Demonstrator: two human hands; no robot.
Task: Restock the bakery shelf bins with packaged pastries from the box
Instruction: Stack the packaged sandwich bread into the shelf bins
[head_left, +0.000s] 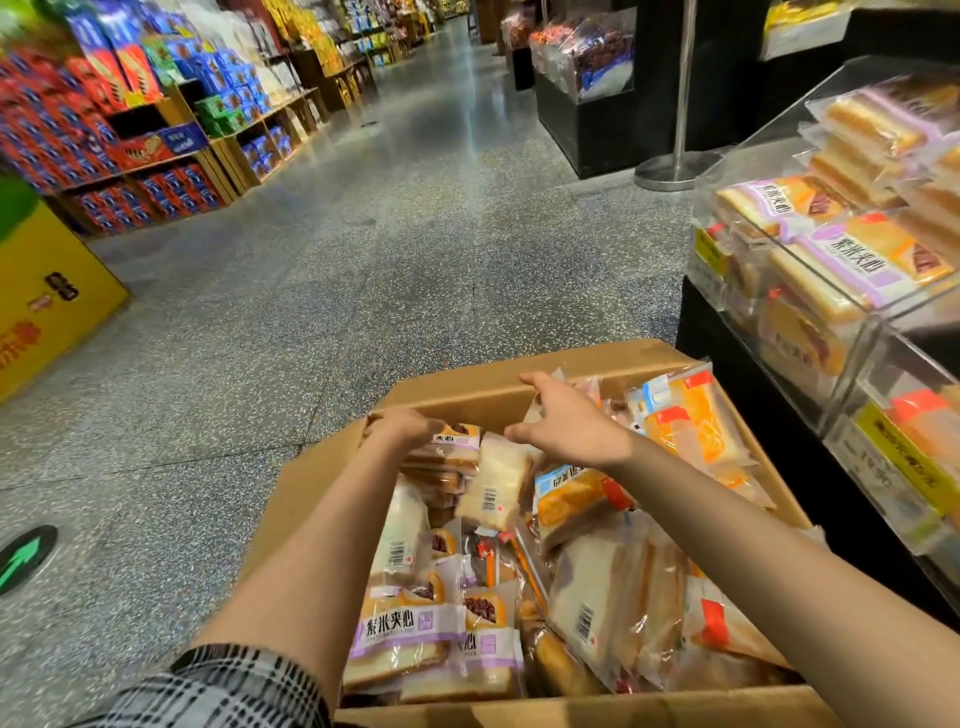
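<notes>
Over box (467, 397): left hand (402, 428) grips purple-label pastry pkt (454, 447); right hand (566, 426) spread, empty, above pkts.

Speckled floor (415, 218), stanchion (675, 156), snack shelves (171, 156)

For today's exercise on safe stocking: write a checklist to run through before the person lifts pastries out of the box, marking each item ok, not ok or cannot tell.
1. Box open, flaps out of the way: ok.
2. Left hand has a grip on a purple-label pack: cannot tell, its fingers are hidden.
3. Right hand holds a pack: not ok, it hovers open over the pile.
4. Matching purple-label packs already in the shelf bin: ok.
5. Room left in that bin: cannot tell.
6. Floor beside the box free to step on: ok.
</notes>
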